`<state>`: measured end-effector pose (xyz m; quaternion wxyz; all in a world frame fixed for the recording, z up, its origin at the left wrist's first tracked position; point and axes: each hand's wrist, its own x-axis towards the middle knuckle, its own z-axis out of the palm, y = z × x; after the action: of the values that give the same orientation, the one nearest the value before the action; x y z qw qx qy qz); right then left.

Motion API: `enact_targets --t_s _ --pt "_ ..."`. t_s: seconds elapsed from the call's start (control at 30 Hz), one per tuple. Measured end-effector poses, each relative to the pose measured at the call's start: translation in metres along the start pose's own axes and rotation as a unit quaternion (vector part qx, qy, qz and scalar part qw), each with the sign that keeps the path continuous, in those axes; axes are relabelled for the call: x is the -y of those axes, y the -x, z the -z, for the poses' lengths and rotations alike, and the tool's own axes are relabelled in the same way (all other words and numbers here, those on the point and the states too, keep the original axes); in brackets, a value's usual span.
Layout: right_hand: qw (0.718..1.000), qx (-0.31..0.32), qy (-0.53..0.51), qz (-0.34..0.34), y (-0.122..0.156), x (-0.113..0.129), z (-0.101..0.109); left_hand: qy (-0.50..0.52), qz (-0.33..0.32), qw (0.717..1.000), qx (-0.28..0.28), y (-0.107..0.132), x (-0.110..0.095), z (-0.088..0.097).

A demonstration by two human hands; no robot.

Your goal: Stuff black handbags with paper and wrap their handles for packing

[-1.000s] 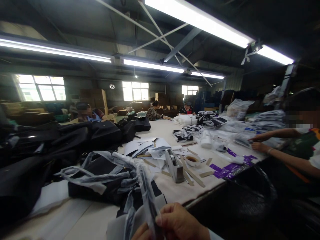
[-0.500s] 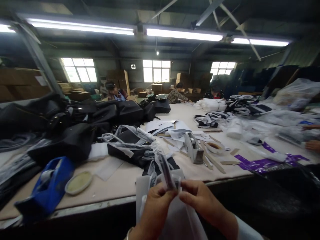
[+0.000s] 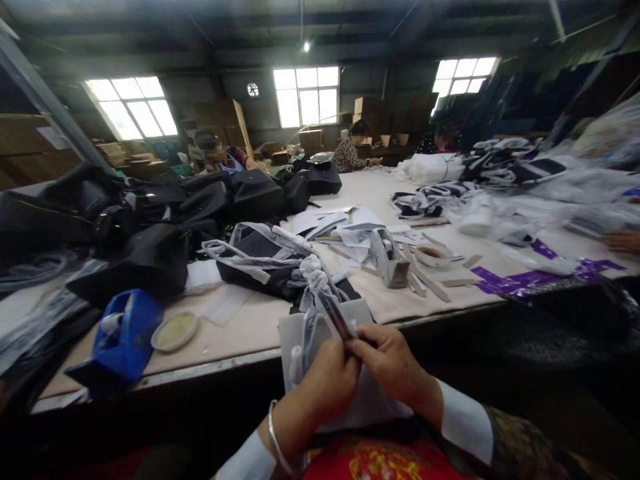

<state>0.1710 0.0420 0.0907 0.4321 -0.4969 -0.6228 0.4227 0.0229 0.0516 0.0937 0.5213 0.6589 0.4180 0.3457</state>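
My left hand [image 3: 334, 375], with a bracelet at the wrist, is closed on a dark strap [image 3: 334, 313] wrapped in clear plastic film. My right hand [image 3: 393, 357] pinches the same wrapped strap close beside it; the fingertips of both hands nearly meet. The strap runs up and away from my fingers to a black bag [image 3: 257, 257] on the table, whose handles are also covered in whitish wrap. Beneath my hands a white sheet [image 3: 370, 312] covers part of the dark material at the table edge. What lies directly between my fingertips is partly hidden.
A blue tape dispenser [image 3: 120, 343] and a round shallow dish [image 3: 175, 331] stand at left. Several black bags [image 3: 255, 193] are heaped behind. A grey tape dispenser [image 3: 390, 260], tape roll [image 3: 431, 256] and purple-printed plastic [image 3: 520, 280] lie right. A co-worker's hand [image 3: 623, 241] shows at far right.
The view has tilted down, showing my sleeves and red clothing. My left fingers have curled further around the strap, and both hands have drawn closer together on it.
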Motion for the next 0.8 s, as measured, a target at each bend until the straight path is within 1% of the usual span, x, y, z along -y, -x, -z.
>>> enact_targets --t_s 0.03,0.07,0.13,0.17,0.23,0.3,0.33,0.37,0.4,0.43,0.47,0.53,0.57,0.6,0.67,0.73,0.77,0.8 --pt "1.0 0.005 -0.009 0.007 0.0 -0.001 0.002 0.059 0.025 0.998 0.026 -0.001 0.0 0.005" --pt "1.0 0.009 -0.015 0.012 0.0 -0.003 0.005 0.132 0.055 0.988 0.052 -0.001 0.0 0.01" --pt "1.0 0.01 0.0 0.03 0.0 -0.008 0.009 0.273 0.114 0.951 0.088 -0.001 0.002 0.016" --pt "0.998 0.006 0.024 0.049 -0.001 -0.01 0.01 0.327 0.135 0.931 0.091 -0.002 0.004 0.017" --pt "0.989 -0.003 0.092 0.117 -0.002 -0.014 0.011 0.396 0.152 0.903 0.061 -0.003 0.007 0.013" --pt "0.966 -0.009 0.167 0.197 -0.002 -0.016 0.011 0.443 0.165 0.881 0.012 -0.004 0.009 0.005" --pt "0.953 -0.01 0.2 0.226 -0.002 -0.017 0.011 0.463 0.171 0.87 -0.01 -0.005 0.01 0.002" --pt "0.944 -0.007 0.225 0.242 -0.002 -0.017 0.011 0.475 0.174 0.862 -0.028 -0.006 0.01 -0.001" --pt "0.941 -0.001 0.234 0.242 -0.001 -0.016 0.012 0.476 0.175 0.861 -0.04 -0.006 0.01 -0.003" --pt "0.948 0.008 0.223 0.226 -0.001 -0.014 0.014 0.461 0.172 0.869 -0.05 -0.006 0.009 -0.003" --pt "0.963 0.025 0.187 0.194 -0.001 -0.012 0.017 0.428 0.162 0.887 -0.06 -0.005 0.008 -0.002" --pt "0.991 0.073 0.051 0.099 -0.003 -0.005 0.024 0.312 0.118 0.94 -0.076 -0.002 0.006 0.0" --pt "0.994 0.096 -0.033 0.042 -0.004 -0.002 0.027 0.239 0.087 0.963 -0.084 -0.001 0.005 0.0" --pt "0.987 0.114 -0.115 -0.017 -0.006 0.001 0.03 0.167 0.056 0.98 -0.089 0.001 0.004 0.0" --pt "0.952 0.134 -0.246 -0.126 -0.011 0.005 0.034 0.064 0.003 0.994 -0.091 0.005 0.004 -0.002" --pt "0.914 0.143 -0.316 -0.211 -0.015 0.006 0.035 0.017 -0.033 0.996 -0.086 0.007 0.007 -0.005" --pt "0.9 0.147 -0.333 -0.239 -0.016 0.006 0.035 0.007 -0.049 0.995 -0.082 0.008 0.009 -0.006" --pt "0.893 0.146 -0.34 -0.256 -0.016 0.005 0.033 0.001 -0.06 0.995 -0.077 0.009 0.011 -0.006"
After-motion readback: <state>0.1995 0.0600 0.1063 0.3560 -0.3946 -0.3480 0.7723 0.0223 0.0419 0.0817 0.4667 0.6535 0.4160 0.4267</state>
